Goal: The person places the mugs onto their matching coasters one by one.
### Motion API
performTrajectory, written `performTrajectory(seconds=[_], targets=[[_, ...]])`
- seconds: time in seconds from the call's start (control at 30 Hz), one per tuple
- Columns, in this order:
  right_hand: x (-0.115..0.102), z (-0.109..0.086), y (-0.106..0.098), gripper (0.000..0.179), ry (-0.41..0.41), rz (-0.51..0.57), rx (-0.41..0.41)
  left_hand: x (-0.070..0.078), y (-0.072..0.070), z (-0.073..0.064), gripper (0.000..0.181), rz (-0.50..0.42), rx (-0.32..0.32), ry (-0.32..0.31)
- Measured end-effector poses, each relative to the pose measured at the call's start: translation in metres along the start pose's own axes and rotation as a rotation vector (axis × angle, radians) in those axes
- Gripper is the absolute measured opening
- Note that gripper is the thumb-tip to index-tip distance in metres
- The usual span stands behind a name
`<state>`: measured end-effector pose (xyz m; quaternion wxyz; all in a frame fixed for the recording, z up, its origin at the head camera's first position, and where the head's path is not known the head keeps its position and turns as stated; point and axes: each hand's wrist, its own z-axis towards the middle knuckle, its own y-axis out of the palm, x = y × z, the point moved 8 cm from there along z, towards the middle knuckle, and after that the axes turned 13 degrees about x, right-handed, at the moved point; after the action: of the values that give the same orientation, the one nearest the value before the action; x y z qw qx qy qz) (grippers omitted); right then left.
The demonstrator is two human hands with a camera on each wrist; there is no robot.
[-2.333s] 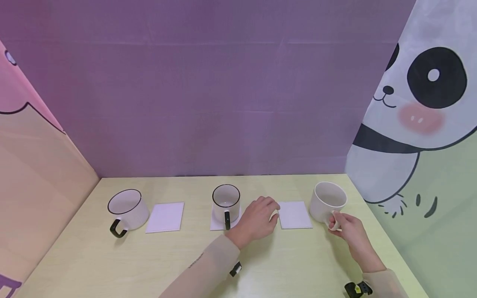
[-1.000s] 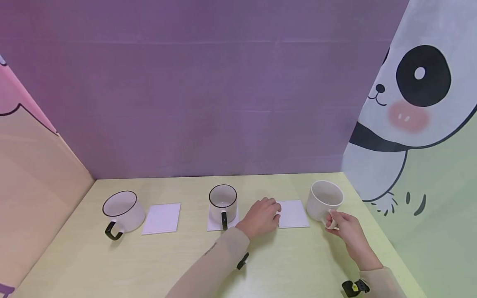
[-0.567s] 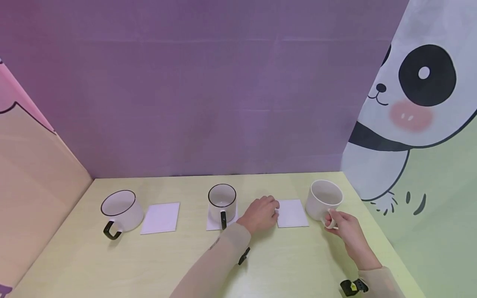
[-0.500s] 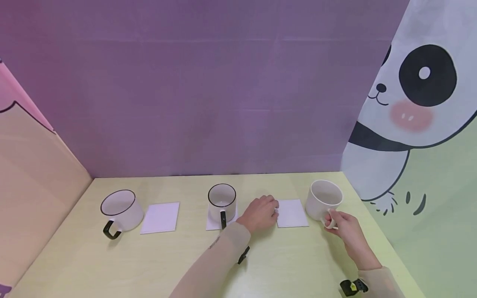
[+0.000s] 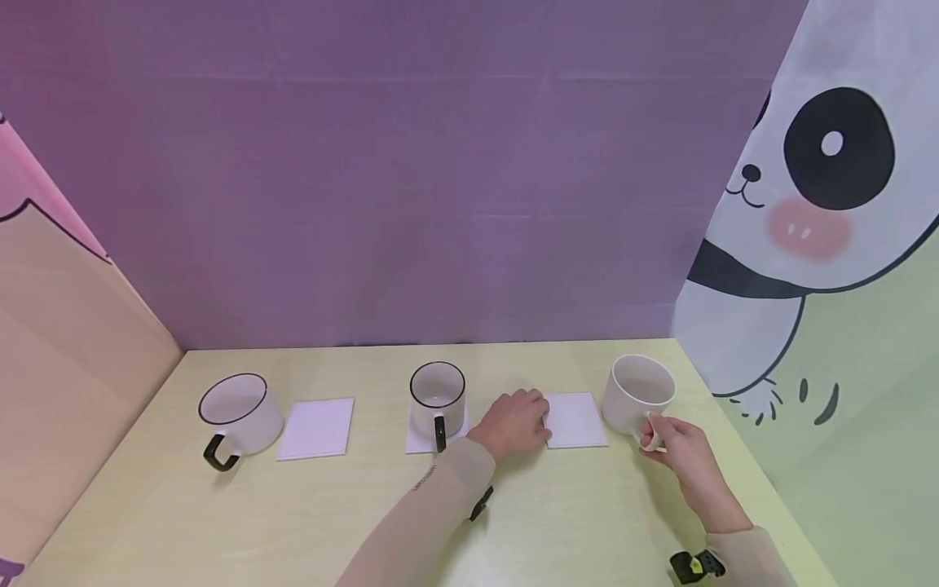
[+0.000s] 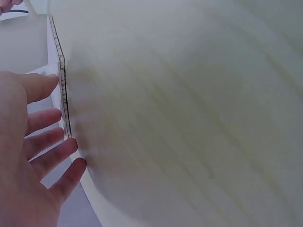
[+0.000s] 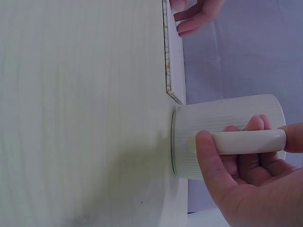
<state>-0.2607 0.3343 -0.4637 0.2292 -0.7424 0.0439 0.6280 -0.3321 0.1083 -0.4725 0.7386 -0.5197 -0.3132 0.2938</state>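
In the head view my right hand grips the handle of a plain white mug at the right of the table. The right wrist view shows the fingers curled round the handle, the mug standing upright with its base at the tabletop. Just left of it lies a white square coaster. My left hand is at this coaster's left edge. In the left wrist view the hand's fingers are spread and loosely bent, thumb and fingertips right at the coaster's edge.
A white mug with black rim and handle stands on another coaster in the middle. Further left are a bare coaster and a wider black-rimmed mug. A purple backdrop rises behind the table.
The head view has shifted slightly. My left forearm has swung a little to the right, and its thumb now lies against the coaster's edge. The right hand and its mug stay put.
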Motion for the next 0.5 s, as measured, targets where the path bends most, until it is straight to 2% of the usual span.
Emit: performTrajectory(seconds=[0.23, 0.5], targets=[[-0.0004, -0.0009, 0.0006, 0.040, -0.005, -0.016, -0.008, 0.0009, -0.0003, -0.0013, 0.020, -0.005, -0.023, -0.014], [-0.0035, -0.0039, -0.0042, 0.036, 0.022, 0.017, -0.011, 0.0068, -0.0011, -0.0006, 0.019, -0.010, -0.011, -0.043]])
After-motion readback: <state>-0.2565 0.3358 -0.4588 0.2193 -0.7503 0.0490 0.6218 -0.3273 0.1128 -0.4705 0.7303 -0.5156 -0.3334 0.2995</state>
